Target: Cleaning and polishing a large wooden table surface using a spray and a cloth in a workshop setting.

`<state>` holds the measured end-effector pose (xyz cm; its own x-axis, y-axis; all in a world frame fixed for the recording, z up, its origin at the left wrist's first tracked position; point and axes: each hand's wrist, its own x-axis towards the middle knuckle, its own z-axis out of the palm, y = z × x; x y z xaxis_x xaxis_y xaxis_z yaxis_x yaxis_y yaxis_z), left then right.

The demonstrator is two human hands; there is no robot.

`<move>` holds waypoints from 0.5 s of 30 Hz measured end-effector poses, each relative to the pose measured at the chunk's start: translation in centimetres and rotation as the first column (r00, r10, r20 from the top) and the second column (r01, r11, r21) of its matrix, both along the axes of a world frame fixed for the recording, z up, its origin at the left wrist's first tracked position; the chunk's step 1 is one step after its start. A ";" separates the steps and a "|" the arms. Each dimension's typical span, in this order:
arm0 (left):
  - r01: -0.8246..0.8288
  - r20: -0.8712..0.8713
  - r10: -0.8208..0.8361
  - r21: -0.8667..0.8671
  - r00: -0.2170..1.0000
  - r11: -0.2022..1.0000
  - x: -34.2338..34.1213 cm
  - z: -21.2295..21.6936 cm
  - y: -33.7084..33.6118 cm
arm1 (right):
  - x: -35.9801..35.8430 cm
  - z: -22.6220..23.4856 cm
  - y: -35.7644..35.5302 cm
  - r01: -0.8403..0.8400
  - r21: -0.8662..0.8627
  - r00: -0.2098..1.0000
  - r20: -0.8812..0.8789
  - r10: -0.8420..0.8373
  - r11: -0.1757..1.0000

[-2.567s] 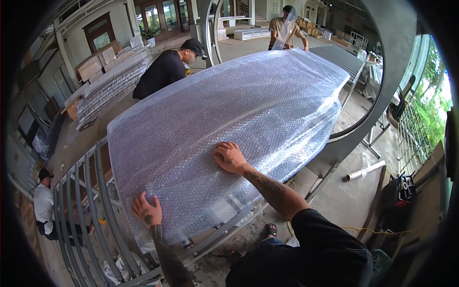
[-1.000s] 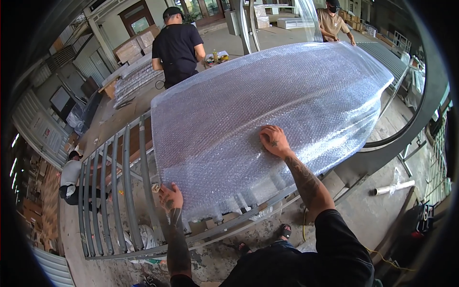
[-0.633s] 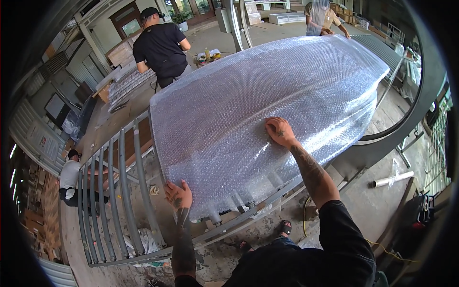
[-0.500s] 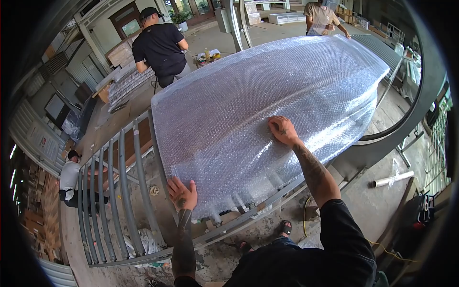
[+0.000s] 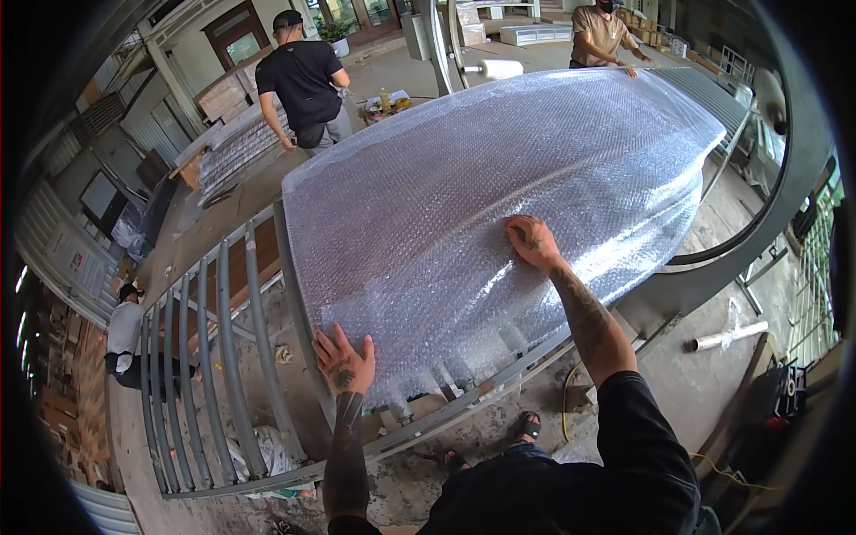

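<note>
Left hand [image 5: 343,364], lower centre of the frame: fingers [image 5: 328,341] spread wide, palm flat on the near edge of the bubble wrap sheet [image 5: 499,196], gripping nothing. Right hand [image 5: 532,242], centre of the frame: fingers together and pressed flat on the sheet, apparently lightly curled; the angle leaves this uncertain. The sheet covers a long grey metal slatted frame [image 5: 218,357] and runs from lower centre to upper right. The frame's bare slats show at lower left. One person in a black shirt [image 5: 303,76] stands at the upper left, beside the frame. Another person in a tan shirt [image 5: 604,31] touches the sheet's far end.
</note>
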<state>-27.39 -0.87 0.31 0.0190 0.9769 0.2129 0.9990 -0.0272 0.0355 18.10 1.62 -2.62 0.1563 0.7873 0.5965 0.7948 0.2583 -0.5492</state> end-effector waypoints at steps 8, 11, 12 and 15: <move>0.000 -0.003 0.000 0.017 1.000 1.000 0.1 -0.1 -0.1 | 0.1 0.1 -0.2 0.000 0.005 1.000 0.004 0.000 1.000; -0.002 -0.010 0.002 0.026 1.000 1.000 0.2 -0.2 -0.2 | 0.0 0.2 -0.2 0.007 -0.006 1.000 0.001 -0.007 1.000; -0.005 -0.019 0.006 0.031 1.000 0.999 0.2 -0.2 -0.2 | 0.0 0.1 -0.3 0.009 -0.002 1.000 -0.001 -0.009 1.000; -0.009 0.008 0.009 0.023 1.000 1.000 0.3 -0.1 -0.2 | 0.1 0.0 -0.2 0.014 0.014 1.000 0.005 -0.014 1.000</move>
<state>-27.11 -1.09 0.24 0.0088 0.9719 0.2352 0.9989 -0.0194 0.0430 18.17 1.42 -2.62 0.1639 0.7767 0.6082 0.8012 0.2549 -0.5414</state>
